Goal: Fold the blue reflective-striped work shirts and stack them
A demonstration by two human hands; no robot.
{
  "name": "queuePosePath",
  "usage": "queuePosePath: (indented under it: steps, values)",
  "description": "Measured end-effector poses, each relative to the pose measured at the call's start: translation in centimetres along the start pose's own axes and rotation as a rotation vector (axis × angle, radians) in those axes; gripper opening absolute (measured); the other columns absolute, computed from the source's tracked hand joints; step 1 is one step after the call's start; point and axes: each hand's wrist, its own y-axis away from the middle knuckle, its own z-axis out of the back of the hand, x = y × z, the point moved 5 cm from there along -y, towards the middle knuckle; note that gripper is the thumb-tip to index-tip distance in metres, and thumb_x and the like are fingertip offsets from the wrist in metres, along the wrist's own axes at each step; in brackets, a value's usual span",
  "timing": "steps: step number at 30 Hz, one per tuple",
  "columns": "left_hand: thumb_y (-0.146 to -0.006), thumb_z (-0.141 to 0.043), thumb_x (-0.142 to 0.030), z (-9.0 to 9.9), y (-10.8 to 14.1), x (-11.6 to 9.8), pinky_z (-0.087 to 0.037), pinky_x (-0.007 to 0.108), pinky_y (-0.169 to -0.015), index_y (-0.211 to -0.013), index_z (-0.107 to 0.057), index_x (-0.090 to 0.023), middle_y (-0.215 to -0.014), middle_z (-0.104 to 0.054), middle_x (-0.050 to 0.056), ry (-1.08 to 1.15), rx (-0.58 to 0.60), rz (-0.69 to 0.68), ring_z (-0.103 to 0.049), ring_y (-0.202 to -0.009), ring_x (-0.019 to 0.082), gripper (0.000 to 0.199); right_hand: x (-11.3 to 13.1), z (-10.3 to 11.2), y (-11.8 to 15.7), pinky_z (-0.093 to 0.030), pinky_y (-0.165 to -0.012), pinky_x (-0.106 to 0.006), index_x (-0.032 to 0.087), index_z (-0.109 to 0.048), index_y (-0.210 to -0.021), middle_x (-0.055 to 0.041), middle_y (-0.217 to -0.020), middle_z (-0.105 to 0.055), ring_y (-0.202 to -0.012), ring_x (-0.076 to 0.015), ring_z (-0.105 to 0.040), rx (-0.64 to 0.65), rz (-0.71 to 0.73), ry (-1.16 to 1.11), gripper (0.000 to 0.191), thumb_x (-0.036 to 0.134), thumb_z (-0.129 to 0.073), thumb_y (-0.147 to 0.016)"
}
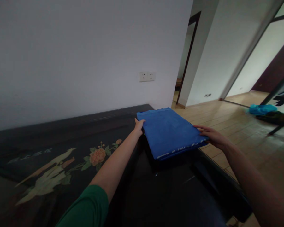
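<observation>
A flat blue folded cloth point(171, 132), with white markings along its near edge, is between my two hands over the black tabletop point(165, 192). My left hand point(139, 125) grips its left edge, the thumb on top and the other fingers hidden beneath. On the right edge, my right hand point(209, 135) has its fingers closed against the side of the cloth. Whether the cloth rests on the tabletop or is held just above it, I cannot tell.
The glossy table carries a painted bird point(49, 179) and flowers point(97, 156) on its left part. Behind it stands a pale wall with a double socket point(147, 76). To the right lie a wooden floor point(229, 126) and a bright blue plastic bag point(262, 109).
</observation>
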Motion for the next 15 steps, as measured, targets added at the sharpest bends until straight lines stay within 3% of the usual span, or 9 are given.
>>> queuePosePath:
  steps: [2, 4, 6, 8, 12, 15]
  values:
    - [-0.069, -0.059, 0.001, 0.6, -0.1, -0.6, -0.053, 0.03, -0.086, -0.151, -0.007, -0.034, -0.138, -0.052, 0.008, -0.118, 0.033, -0.121, -0.063, -0.103, 0.018, 0.104, -0.1, -0.1, 0.0, -0.035, -0.04, -0.019, 0.017, -0.063, -0.123, -0.0042, -0.08, -0.068, -0.043, -0.007, -0.043, 0.02, -0.077, -0.112, 0.054, 0.017, -0.057, -0.07]
    - [-0.065, -0.055, 0.006, 0.3, -0.1, -1.5, -0.051, 0.028, -0.089, -0.15, -0.023, -0.029, -0.139, -0.052, 0.008, -0.241, 0.089, -0.221, -0.061, -0.109, 0.019, 0.097, 0.5, 0.3, -0.1, -0.036, -0.04, -0.019, 0.017, -0.063, -0.122, -0.0043, -0.082, -0.068, -0.044, -0.0067, -0.043, 0.008, -0.116, -0.208, 0.053, 0.014, -0.057, -0.069]
    - [-0.065, -0.052, 0.007, -0.4, -0.2, -2.0, -0.05, 0.029, -0.09, -0.139, -0.047, -0.02, -0.134, -0.056, 0.011, -0.297, 0.135, -0.221, -0.061, -0.109, 0.021, 0.079, 1.4, 1.0, -0.4, -0.039, -0.043, -0.018, 0.017, -0.066, -0.116, -0.0054, -0.086, -0.069, -0.047, -0.0067, -0.046, -0.018, -0.106, -0.24, 0.049, 0.012, -0.058, -0.068]
    - [-0.068, -0.051, 0.007, -1.0, -0.2, -2.0, -0.05, 0.031, -0.091, -0.13, -0.057, -0.014, -0.13, -0.059, 0.014, -0.298, 0.147, -0.179, -0.062, -0.108, 0.022, 0.066, 2.0, 1.9, -0.8, -0.041, -0.044, -0.018, 0.017, -0.069, -0.11, -0.0068, -0.092, -0.07, -0.049, -0.0066, -0.048, -0.046, -0.089, -0.241, 0.044, 0.01, -0.057, -0.068]
    - [-0.07, -0.051, 0.007, -1.8, -0.2, -0.8, -0.05, 0.032, -0.092, -0.133, -0.054, -0.012, -0.131, -0.058, 0.015, -0.277, 0.125, -0.17, -0.061, -0.111, 0.022, 0.065, 1.6, 2.8, -1.3, -0.043, -0.045, -0.019, 0.016, -0.071, -0.102, -0.0086, -0.09, -0.071, -0.05, -0.0077, -0.051, -0.1, -0.1, -0.214, 0.037, 0.01, -0.058, -0.068]
    - [-0.07, -0.052, 0.007, -1.7, -0.2, 0.2, -0.048, 0.031, -0.095, -0.132, -0.054, -0.014, -0.134, -0.056, 0.014, -0.285, 0.109, -0.189, -0.059, -0.115, 0.021, 0.066, 0.2, 2.1, -1.0, -0.039, -0.041, -0.019, 0.013, -0.071, -0.103, -0.0076, -0.081, -0.071, -0.045, -0.0074, -0.047, -0.077, -0.142, -0.172, 0.039, 0.01, -0.058, -0.066]
